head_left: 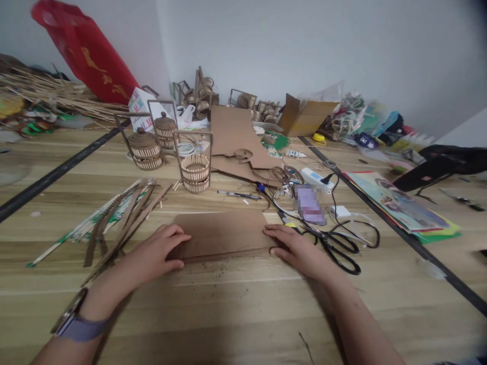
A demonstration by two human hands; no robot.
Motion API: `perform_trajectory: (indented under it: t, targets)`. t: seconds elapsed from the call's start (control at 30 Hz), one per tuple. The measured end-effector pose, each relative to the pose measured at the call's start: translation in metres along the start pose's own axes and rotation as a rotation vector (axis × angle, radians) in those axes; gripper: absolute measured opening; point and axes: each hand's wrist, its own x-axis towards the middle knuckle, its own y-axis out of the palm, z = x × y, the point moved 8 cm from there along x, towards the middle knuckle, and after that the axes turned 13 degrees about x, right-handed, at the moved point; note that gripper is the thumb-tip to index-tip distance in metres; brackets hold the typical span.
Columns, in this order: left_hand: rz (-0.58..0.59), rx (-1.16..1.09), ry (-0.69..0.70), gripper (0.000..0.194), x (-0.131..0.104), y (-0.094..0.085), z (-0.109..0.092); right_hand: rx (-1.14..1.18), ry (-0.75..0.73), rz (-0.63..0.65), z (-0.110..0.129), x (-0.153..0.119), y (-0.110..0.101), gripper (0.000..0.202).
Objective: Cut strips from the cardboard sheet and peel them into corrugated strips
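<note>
A rectangular brown cardboard piece (224,233) lies on the wooden table in front of me, its near edge slightly raised. At its left end my left hand (162,253) grips it, fingers over the top and thumb at the near edge. My right hand (291,248) grips the right end in the same way. Small dark crumbs (213,276) are scattered just below the near edge. Black-handled scissors (338,248) lie right beside my right hand. Strips of brown cardboard (125,223) lie to the left, near my left forearm.
Small slatted baskets with tall handles, one of them an open basket (196,172), stand behind the cardboard. A pen (239,194), a phone (310,203), cables and a power strip (315,178) lie beyond. A larger cardboard sheet (232,132) and an open box (304,116) are farther back.
</note>
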Motion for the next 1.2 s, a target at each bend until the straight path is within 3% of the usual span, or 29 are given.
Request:
perform_trajectory:
  t: [0.33,1.2]
  targets:
    - [-0.023,-0.009,0.060,0.036,-0.001,-0.013,-0.007,-0.060,-0.096,-0.060,0.004,0.001,-0.006,0.034]
    - [-0.037,-0.048,0.115,0.032,-0.001,-0.016,-0.008,-0.080,-0.150,-0.080,0.007,0.003,-0.009,0.033]
